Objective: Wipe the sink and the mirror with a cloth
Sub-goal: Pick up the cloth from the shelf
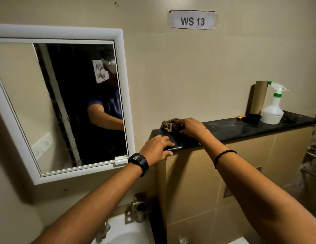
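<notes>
A crumpled brown cloth [169,124] lies on the left end of a dark stone shelf [242,128]. My right hand [192,126] rests on the cloth with its fingers closed around it. My left hand [156,148] grips the shelf's front left corner, fingers on top and thumb underneath. A white-framed mirror [30,106] hangs on the wall to the left of the shelf. Part of the white sink [129,233] shows at the bottom edge, below my left forearm.
A white spray bottle [272,107] with a green collar, a cardboard tube [258,96] and a small black bowl [253,118] stand at the shelf's right end. A metal holder [139,207] is fixed to the wall above the sink. A tap [105,229] shows beside the basin.
</notes>
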